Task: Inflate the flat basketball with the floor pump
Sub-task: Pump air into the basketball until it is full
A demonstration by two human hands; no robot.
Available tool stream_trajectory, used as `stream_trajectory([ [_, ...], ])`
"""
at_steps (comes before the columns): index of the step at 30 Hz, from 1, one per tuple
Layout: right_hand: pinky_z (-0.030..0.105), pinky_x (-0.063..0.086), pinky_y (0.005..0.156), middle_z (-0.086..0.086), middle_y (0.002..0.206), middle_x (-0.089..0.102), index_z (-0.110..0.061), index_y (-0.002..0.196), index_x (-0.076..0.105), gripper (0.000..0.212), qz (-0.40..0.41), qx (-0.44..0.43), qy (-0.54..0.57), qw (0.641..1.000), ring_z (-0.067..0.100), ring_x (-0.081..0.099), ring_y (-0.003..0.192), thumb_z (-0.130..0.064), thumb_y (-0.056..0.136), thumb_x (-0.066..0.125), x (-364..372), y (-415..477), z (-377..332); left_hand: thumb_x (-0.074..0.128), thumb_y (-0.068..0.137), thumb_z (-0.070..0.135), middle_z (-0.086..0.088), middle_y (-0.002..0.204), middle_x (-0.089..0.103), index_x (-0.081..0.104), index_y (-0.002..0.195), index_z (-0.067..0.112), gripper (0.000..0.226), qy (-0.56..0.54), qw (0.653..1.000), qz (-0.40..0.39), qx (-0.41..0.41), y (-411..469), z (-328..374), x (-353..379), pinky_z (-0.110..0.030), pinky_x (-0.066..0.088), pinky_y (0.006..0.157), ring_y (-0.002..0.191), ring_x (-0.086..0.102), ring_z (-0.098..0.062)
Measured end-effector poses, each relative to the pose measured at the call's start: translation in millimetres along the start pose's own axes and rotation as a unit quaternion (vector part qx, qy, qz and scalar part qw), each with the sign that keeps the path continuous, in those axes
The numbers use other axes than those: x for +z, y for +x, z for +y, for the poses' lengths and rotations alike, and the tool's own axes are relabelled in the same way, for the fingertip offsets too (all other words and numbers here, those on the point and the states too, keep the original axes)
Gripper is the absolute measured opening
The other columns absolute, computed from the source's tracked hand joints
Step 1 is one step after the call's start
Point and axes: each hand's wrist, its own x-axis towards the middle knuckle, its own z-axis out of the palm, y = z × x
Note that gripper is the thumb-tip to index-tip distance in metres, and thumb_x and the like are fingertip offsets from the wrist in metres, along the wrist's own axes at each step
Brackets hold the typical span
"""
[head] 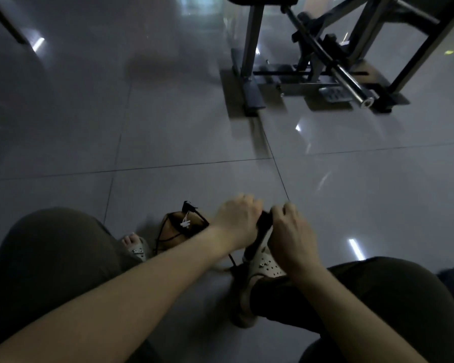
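The handle (264, 218) of the floor pump (256, 243) is gripped from both sides: the left hand (237, 221) is curled over its left end and the right hand (292, 233) is clamped on its right end, knuckles up, so that the push can be driven evenly down the barrel. The handle is seen low, close above the feet, which suggests the bottom part of a stroke, though its travel cannot be judged from one view. The pump's base is hidden under the right clog (266, 265), which appears to be set on it to keep the pump from tipping or sliding on the glossy tiled floor (168, 127). The basketball (177, 233) lies on the floor just left of the pump, between the two feet and beside the left clog (138, 248); it looks slack and creased, so inflation is judged to be at an early stage. A thin black hose (160, 237) is looped round the ball, and a small white tag (185, 222) hangs near its top, where the needle is presumably seated; the valve itself cannot be made out. A metal gym frame (312, 61) stands well apart at the far right.
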Motion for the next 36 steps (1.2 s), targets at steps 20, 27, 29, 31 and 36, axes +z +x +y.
stream_trajectory([
  [20,0.035,0.05,0.075,0.008,0.104,0.045,-0.015,0.109,0.042,0.013,-0.176,-0.014,-0.042,0.983,0.025,0.047,0.09,-0.016,0.097,0.038,87.8,-5.2,-3.2,0.035,0.095,0.014,-0.011,0.103,0.053,0.049,0.105,0.015,0.018,0.049,0.997,-0.02,-0.052,-21.1,-12.6,110.6,-0.034,0.043,0.065,0.09,0.05,-0.027],
  [27,0.036,0.051,0.085,0.008,0.114,0.049,-0.014,0.115,0.043,0.021,-0.213,-0.017,0.005,0.977,0.025,0.048,0.103,-0.013,0.094,0.047,74.8,-1.4,-6.1,0.035,0.099,0.016,-0.012,0.116,0.05,0.046,0.117,0.014,0.022,0.043,0.995,-0.083,-0.034,-18.1,-19.1,94.0,-0.038,0.043,0.079,0.106,0.05,-0.031],
  [29,0.031,0.047,0.082,0.006,0.116,0.048,-0.015,0.117,0.044,0.024,-0.211,-0.006,0.036,0.977,0.024,0.048,0.107,-0.012,0.094,0.051,58.3,-7.7,-3.8,0.042,0.095,0.017,-0.012,0.115,0.054,0.049,0.114,0.014,0.021,0.043,0.994,-0.098,-0.007,-15.0,-14.0,76.2,-0.039,0.043,0.083,0.107,0.052,-0.031],
  [31,0.032,0.045,0.077,0.006,0.113,0.049,-0.015,0.111,0.046,0.023,-0.155,0.002,0.033,0.987,0.026,0.05,0.106,-0.011,0.09,0.055,33.9,-2.0,0.4,0.047,0.09,0.016,-0.011,0.109,0.057,0.051,0.106,0.014,0.017,0.009,0.998,-0.065,0.003,-3.8,-8.0,44.3,-0.038,0.042,0.079,0.102,0.054,-0.03],
  [36,0.035,0.044,0.066,0.005,0.095,0.047,-0.015,0.096,0.045,0.01,-0.006,-0.017,0.028,0.999,0.025,0.048,0.086,-0.011,0.088,0.048,-35.0,24.9,4.4,0.05,0.087,0.017,-0.007,0.095,0.056,0.043,0.09,0.019,0.007,-0.016,0.996,0.074,0.043,13.3,-2.6,-35.6,-0.032,0.035,0.071,0.083,0.047,-0.023],
])
